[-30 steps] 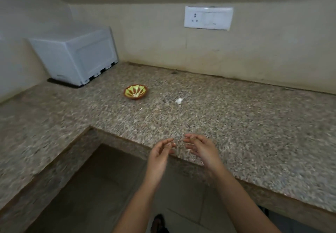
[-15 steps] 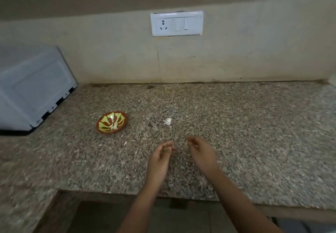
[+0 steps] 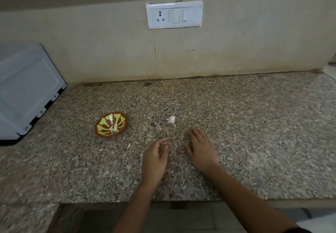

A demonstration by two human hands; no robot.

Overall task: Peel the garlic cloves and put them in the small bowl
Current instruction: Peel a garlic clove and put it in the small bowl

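Observation:
A small white piece of garlic lies on the speckled granite counter. To its left stands the small bowl, red-brown with a yellow-green pattern, with a pale peeled bit inside. My right hand hovers palm down just below and right of the garlic, fingers stretched toward it, not touching. My left hand is beside it, fingers loosely curled, holding nothing. A scrap of white peel lies below the bowl.
A white appliance stands at the far left of the counter. A white switch and socket plate is on the wall behind. The counter's front edge runs just under my forearms.
The view swung to face the counter and came closer. Both hands moved forward over the counter toward the garlic, and the right hand's fingers straightened.

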